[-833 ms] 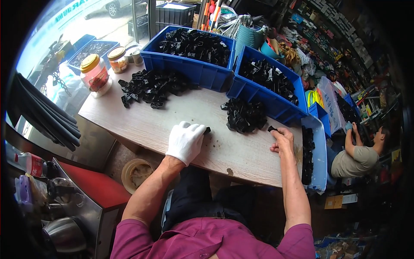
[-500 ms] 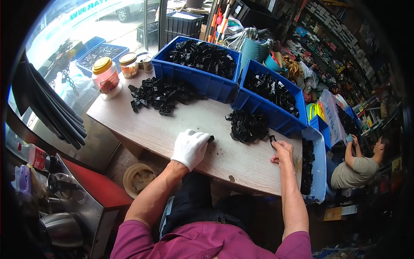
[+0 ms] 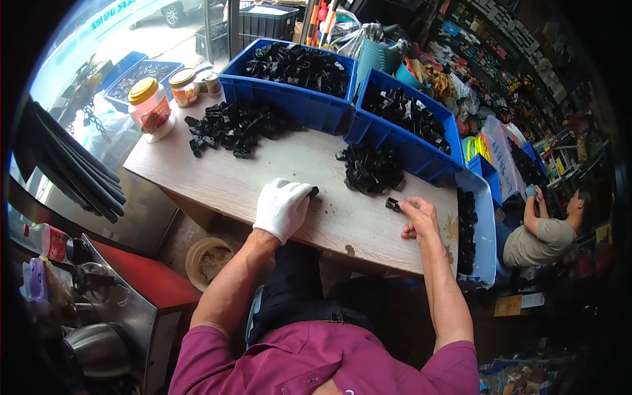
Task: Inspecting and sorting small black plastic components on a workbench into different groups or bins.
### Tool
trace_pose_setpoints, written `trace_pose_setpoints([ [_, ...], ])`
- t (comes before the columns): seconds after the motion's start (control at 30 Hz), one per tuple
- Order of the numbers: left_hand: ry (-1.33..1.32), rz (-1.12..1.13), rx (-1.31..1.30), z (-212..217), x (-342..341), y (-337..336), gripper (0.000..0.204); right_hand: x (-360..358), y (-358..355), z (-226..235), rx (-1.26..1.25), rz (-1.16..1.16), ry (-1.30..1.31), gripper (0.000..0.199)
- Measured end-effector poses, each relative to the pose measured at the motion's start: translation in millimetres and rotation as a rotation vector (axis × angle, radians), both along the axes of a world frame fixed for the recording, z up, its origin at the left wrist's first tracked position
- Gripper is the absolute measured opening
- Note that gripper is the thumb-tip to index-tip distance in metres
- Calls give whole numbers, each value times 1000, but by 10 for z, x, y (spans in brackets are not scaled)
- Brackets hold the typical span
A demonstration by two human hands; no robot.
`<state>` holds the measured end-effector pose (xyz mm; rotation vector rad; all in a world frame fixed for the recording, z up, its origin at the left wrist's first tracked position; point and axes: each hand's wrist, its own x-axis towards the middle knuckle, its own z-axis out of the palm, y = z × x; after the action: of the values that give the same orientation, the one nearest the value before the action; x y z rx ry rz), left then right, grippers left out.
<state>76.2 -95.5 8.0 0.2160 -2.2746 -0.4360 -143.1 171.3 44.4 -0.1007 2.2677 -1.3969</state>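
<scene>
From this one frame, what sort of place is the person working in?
Probably a hardware shop or small parts workshop open to the street. Blue bins hold small black parts, more lie heaped on the wooden table, and crowded goods shelves line the right side.

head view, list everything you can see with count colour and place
wooden worktop: one, pale, centre
large blue plastic bins: two, along the worktop's far edge, both full of small black plastic parts
pale blue tray: one, right end, black parts inside
piles of loose black plastic parts: two, one far left, one in front of the right bin
single small black part: one, at the right fingertips
lidded jars: about three, yellow and brown lids, far left corner
round tan bucket: one, on the floor under the worktop
seated person: one, far right
left hand: white glove, closed on a black part on the worktop
right hand: bare, fingers pinching the single part
</scene>
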Motion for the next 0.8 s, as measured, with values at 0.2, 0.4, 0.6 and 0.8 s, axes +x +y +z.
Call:
trace_pose_setpoints([
  [0.2, 41, -13, 138, -98, -15, 51, 21, 44, -120, 44, 62, 76, 83, 56],
  [0.4, 39, -173, 326, 2, -168, 403, 26, 112, -104, 10, 132, 115, 127, 45],
  [0.6, 15, -292, 240, 6, -533, 652, 28, 366, -109, 25, 71, 253, 30, 32],
  [0.8, -163, -429, -20, -63, -861, 722, 25, 391, -111, -23, 9, 278, 43, 31],
])
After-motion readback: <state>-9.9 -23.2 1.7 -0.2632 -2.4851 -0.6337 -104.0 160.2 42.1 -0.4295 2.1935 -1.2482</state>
